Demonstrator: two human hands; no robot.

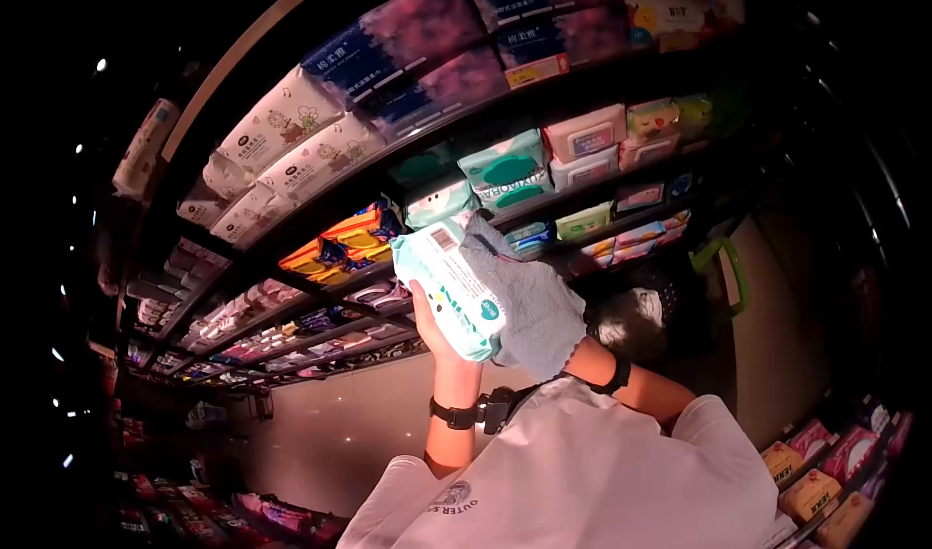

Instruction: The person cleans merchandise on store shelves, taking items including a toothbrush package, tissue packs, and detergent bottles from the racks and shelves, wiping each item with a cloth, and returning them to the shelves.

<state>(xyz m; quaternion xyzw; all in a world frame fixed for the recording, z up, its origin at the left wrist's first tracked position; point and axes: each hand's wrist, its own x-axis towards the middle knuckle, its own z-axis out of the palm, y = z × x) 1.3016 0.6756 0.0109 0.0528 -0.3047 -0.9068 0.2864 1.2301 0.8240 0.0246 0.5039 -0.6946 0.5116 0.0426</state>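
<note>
A white and teal pack of wipes (449,287) is held up at the middle of the view, its barcode near the top edge. My left hand (428,324) grips the pack from its lower left side, with a black band on the wrist. Over my right hand lies a grey-blue cloth (529,301), which hides the fingers and touches the pack's right side. The fingers under the cloth cannot be made out.
Shelves ahead carry white tissue packs (282,122), dark blue packs (388,39), teal packs (505,170) and orange packs (349,241). A black basket (670,306) with a green handle (730,263) is at the right. More packs (811,496) stand at the lower right.
</note>
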